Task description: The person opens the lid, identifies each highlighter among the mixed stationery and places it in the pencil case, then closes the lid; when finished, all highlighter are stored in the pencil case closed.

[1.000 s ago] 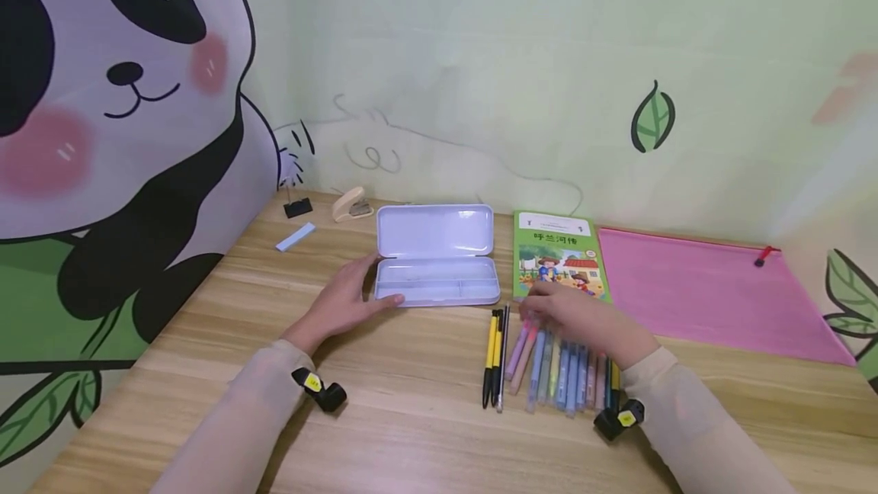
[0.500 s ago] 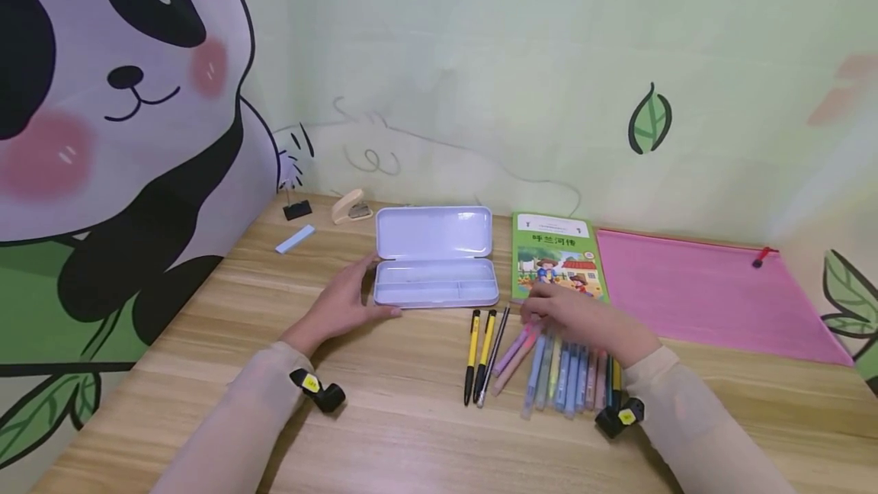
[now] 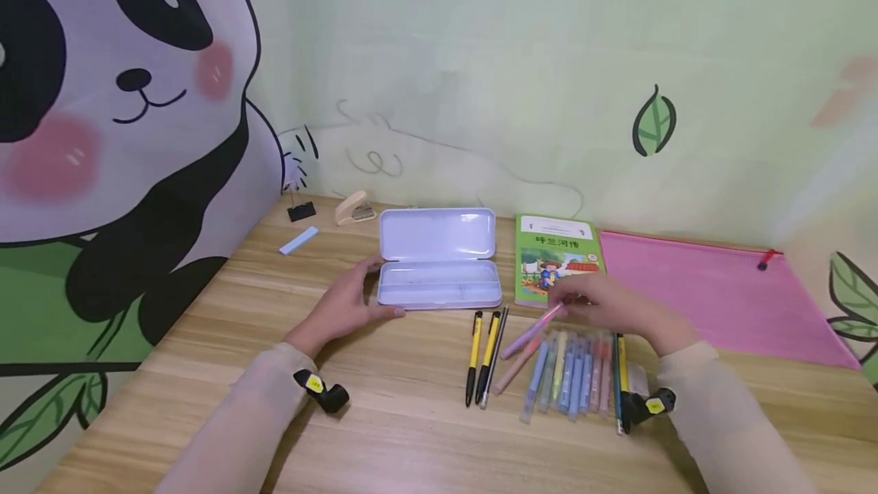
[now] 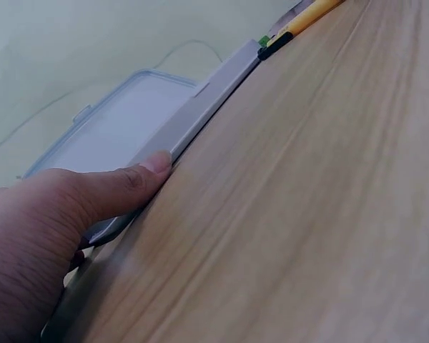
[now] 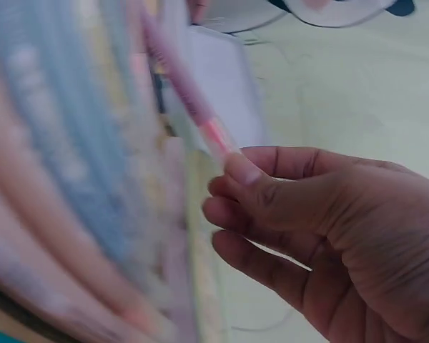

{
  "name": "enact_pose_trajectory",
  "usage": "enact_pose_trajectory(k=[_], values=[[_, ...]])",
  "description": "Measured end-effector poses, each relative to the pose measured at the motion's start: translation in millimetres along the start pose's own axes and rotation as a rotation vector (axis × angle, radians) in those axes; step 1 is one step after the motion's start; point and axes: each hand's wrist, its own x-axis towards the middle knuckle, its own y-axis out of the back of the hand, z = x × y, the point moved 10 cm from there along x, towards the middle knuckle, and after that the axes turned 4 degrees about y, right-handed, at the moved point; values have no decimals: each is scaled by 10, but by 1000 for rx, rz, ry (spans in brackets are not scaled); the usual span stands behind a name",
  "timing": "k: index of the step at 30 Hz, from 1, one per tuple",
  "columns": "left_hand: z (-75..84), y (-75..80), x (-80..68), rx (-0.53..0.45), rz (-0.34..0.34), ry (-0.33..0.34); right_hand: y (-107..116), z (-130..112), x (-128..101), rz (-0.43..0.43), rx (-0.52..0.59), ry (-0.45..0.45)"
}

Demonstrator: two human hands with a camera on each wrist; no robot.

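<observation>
A slim pink pen [image 3: 533, 329] is pinched at one end by the fingertips of the right hand [image 3: 617, 309] and held tilted above a row of pastel pens [image 3: 569, 372] laid on the wood-grain desk [image 3: 384, 418]. The smooth, round-cornered, lilac pencil case [image 3: 439, 269], lid open, is steadied at its left end by the left hand [image 3: 346, 307], thumb pressed flat along its front edge.

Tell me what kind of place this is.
Likely a child's study desk at home: a wooden desk against panda wallpaper, with an open pencil case, a children's book and a row of pens.
</observation>
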Motion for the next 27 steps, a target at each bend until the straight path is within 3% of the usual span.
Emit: enact_pose_trajectory(k=[5,10,13,17,23,27], values=[[-32,-31,9,1,-10,16,251,74,-120,94,134,-158],[-13,-65,10,5,-33,20,449,-61,-64,298,110,-232],[-8,-56,-1,6,-38,25,456,-232,152,400,82,-221],[-25,-44,-8,26,-48,32,373,-508,623,488,27,-163],[-14,7,-7,22,-36,13,-30,-613,1307,432,-10,-164],[-3,30,5,41,-32,-3,-204,-529,1461,444,-15,-196]])
